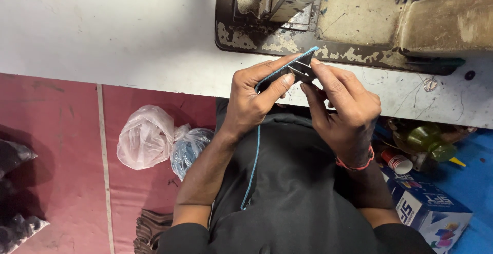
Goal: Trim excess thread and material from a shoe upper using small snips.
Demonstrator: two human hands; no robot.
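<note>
Head view: by the desk's near edge [154, 77], below the worn sewing machine [359, 23], the left hand [249, 100] pinches a black strap [303, 65] with blue piping between thumb and fingers. The right hand [344, 113] clasps small snips [300, 72] at the strap's end. The piping trails down over dark cloth [292, 192]. The snips' handle stays hidden under the fingers.

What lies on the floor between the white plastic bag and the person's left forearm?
In the head view, a clear bag with blue contents lies there, touching the white plastic bag, close beside the left forearm.
</note>
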